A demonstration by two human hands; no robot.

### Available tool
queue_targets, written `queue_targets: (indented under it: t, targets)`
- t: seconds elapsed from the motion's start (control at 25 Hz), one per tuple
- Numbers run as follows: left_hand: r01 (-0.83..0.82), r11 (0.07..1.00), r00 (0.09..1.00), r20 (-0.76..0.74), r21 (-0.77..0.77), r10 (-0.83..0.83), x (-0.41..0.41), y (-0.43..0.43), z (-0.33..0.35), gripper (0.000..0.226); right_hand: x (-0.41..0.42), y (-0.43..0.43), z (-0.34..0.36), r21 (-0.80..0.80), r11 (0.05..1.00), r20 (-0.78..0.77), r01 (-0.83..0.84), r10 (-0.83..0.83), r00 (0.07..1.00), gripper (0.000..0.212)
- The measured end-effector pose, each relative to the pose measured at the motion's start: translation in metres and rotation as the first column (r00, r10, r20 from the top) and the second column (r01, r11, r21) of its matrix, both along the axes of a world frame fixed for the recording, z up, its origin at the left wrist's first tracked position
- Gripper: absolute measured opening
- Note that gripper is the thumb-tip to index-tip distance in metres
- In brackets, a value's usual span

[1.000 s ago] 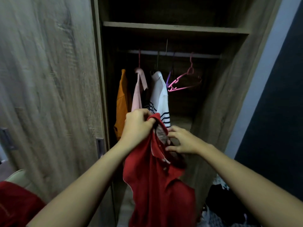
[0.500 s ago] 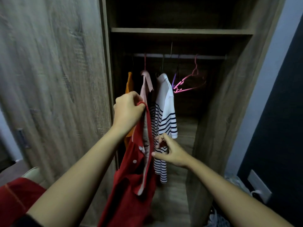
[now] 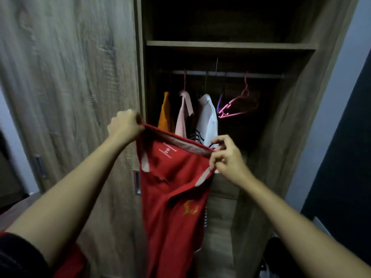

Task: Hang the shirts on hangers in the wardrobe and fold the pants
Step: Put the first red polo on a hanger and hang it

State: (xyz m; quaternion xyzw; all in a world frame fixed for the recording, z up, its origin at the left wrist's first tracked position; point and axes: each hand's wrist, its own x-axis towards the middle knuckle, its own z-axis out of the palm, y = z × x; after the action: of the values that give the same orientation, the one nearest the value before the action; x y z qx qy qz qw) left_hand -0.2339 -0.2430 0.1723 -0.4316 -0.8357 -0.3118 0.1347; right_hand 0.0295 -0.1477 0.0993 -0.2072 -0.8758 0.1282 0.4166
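A red polo shirt (image 3: 172, 197) hangs stretched between my hands in front of the open wardrobe. My left hand (image 3: 124, 125) grips one end of its collar, and my right hand (image 3: 226, 155) pinches the other end. On the rail (image 3: 261, 75) hang an orange shirt (image 3: 165, 113), a pink shirt (image 3: 183, 115) and a white striped shirt (image 3: 207, 119). An empty pink hanger (image 3: 239, 105) hangs tilted at the right, with a purple hanger (image 3: 220, 100) beside it.
The wooden wardrobe door (image 3: 70, 87) stands at the left. A shelf (image 3: 230, 45) crosses above the rail. Dark clothes (image 3: 275, 257) lie on the floor at the lower right. Red fabric (image 3: 68, 261) shows at the lower left.
My hands have drawn apart and spread the red shirt's collar wide. The right hand rose and took hold of the collar's other end.
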Motion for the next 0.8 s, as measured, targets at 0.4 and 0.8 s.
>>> queue_targets:
  t: [0.4, 0.8]
  targets:
    - [0.333, 0.935, 0.942, -0.010, -0.120, -0.336, 0.019, 0.014, -0.063, 0.022, 0.039, 0.019, 0.023, 0.010, 0.904, 0.523, 0.427, -0.368, 0.769, 0.042]
    - [0.244, 0.945, 0.967, 0.016, 0.219, -0.253, 0.088, 0.038, -0.039, 0.015, 0.083, 0.035, 0.057, -0.131, 0.821, 0.260, 0.556, -0.513, 0.818, 0.028]
